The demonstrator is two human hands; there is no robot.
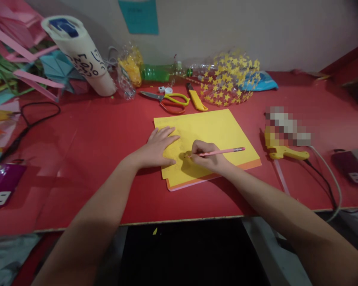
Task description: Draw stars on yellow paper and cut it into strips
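Observation:
A yellow sheet of paper (217,127) lies on the red table, on top of orange and pink sheets whose edges show at the front and right. My left hand (157,149) rests flat on its left side with the fingers spread. In my right hand (208,155) is a pink pencil (226,151), its eraser end pointing right and its tip down near the paper. Faint pencil marks show on the yellow sheet between my hands. The exact contact of the pencil tip is hard to make out in the shadow.
Behind the paper lie scissors (176,99) and a yellow box cutter (197,100). A star-patterned clear wrap (229,79), a green bottle (157,73) and a white tumbler (83,59) stand along the wall. A yellow glue gun (286,152) with a cord lies right; folded paper shapes (18,51) fill the left.

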